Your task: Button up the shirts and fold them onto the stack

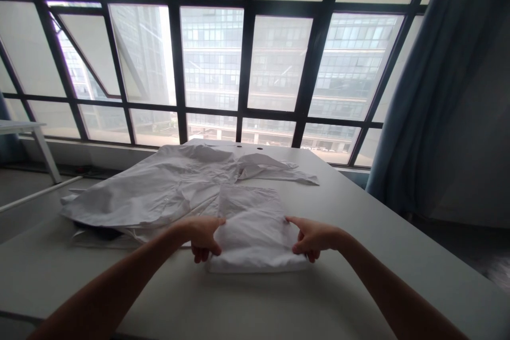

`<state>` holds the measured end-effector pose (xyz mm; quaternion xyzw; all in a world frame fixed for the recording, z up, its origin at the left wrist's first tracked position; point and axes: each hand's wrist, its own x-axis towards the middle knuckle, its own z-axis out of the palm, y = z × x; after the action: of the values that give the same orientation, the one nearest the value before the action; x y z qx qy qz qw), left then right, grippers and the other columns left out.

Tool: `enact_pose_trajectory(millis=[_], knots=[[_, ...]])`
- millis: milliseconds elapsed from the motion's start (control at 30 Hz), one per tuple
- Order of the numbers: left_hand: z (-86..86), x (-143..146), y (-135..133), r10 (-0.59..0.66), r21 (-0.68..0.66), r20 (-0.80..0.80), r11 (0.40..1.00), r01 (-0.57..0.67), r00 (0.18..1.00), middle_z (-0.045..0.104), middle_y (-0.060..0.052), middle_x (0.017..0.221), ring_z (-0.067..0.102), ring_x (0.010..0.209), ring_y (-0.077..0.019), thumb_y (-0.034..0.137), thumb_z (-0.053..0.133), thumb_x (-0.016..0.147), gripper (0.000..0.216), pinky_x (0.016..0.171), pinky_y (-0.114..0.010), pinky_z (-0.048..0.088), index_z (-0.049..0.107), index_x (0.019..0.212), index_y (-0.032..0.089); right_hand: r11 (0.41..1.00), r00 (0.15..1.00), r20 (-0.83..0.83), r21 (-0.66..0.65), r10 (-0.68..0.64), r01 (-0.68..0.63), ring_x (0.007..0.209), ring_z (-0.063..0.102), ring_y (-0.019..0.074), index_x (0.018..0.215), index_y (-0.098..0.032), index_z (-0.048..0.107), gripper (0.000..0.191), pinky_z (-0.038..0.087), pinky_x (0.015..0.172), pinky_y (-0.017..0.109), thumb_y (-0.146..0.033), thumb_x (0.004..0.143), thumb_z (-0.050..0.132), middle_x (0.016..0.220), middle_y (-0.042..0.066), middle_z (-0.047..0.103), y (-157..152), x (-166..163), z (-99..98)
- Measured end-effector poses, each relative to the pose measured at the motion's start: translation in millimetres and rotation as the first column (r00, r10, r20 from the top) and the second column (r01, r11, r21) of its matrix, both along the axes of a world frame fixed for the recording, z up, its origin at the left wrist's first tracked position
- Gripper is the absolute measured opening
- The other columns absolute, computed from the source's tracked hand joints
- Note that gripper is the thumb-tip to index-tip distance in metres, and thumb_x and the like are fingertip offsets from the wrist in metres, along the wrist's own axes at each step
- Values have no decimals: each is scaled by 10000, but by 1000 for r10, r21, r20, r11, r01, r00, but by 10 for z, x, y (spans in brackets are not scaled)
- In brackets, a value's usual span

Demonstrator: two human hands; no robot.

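Note:
A folded white garment (255,234) of thin shirt-like cloth lies as a flat rectangle near the front of the table, its front edge a rounded fold. My left hand (202,236) is at its left side, index finger and thumb closed on the edge, the other fingers curled. On the opposite side, my right hand (314,236) grips the right edge the same way. Fingertips under the cloth are hidden. Behind and to the left, a white shirt (159,186) is spread out, wrinkled, with a small button and a sleeve stretching right. The folded garment's far end touches it.
The white table (358,234) reaches back towards a large black-framed window (247,58), with two dark holes near its far edge. Something dark (98,231) shows under the shirt's left part. A blue-grey curtain (418,117) hangs at right; another white table (24,126) stands at left.

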<state>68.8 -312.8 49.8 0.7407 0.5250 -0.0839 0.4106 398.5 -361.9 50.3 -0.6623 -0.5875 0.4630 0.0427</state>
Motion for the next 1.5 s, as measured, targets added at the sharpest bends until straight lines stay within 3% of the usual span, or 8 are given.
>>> enact_pose_trajectory(millis=[100,167,333,733,967,1067,1233,1500], knots=[[-3,80,-54,29,407,103,911,-69,994,682,-73,620,688,650,-307,325,803,657,519,651,-400,540,679,1145,200,948,981,171,316,-92,33,801,699,282,1482,-205,376,926,559,700,379,-203,660,801,882,106,726,-40,-128,-59],[-17,195,-105,-79,651,203,756,-74,976,723,-117,774,686,872,-337,401,726,757,234,844,-437,501,751,896,215,786,965,212,618,-156,-9,1043,640,332,1387,-217,516,694,514,873,432,-235,731,742,1110,150,693,-64,-305,-109],[-262,483,-238,-496,794,68,552,253,866,411,-135,1512,337,1414,-303,483,445,958,574,1169,-466,205,454,1447,183,538,933,360,782,21,-314,1365,394,306,1446,-171,449,561,277,1140,464,-410,939,465,1465,147,470,-86,-789,-374],[-572,426,-234,-586,698,-49,559,447,809,259,-124,1585,206,1471,-294,633,310,950,714,1186,-506,138,279,1532,222,691,895,429,609,127,-390,1434,281,327,1489,-168,403,721,160,1171,495,-605,915,409,1547,146,352,-239,-664,-565],[-278,309,749,2,806,180,573,-149,984,529,-219,1361,438,1317,-351,431,577,874,538,1097,-443,321,554,1297,99,615,928,310,779,-209,-122,1203,534,288,1304,-111,575,511,387,1026,376,-415,896,535,1321,181,576,475,-310,-374],[-259,252,1173,221,601,319,704,-377,921,604,-193,1249,542,1207,-318,461,633,818,583,977,-349,425,540,1263,95,651,940,169,756,-297,70,1157,577,270,1310,-97,550,522,425,987,338,-374,870,584,1236,182,621,886,-171,-394],[-304,287,1446,282,322,516,811,-488,809,681,-75,900,644,766,-212,435,735,686,531,613,-241,466,616,1081,100,719,932,29,645,-362,260,1013,646,247,1345,-102,495,623,492,857,308,-355,803,667,1078,136,678,1246,-104,-426],[-261,384,1507,249,213,717,811,-545,651,616,-6,729,558,654,-129,262,728,689,229,566,-202,428,655,863,132,660,893,-297,603,-337,449,733,600,138,1258,-110,535,554,463,618,211,-180,721,654,955,74,659,1385,-6,-365]])
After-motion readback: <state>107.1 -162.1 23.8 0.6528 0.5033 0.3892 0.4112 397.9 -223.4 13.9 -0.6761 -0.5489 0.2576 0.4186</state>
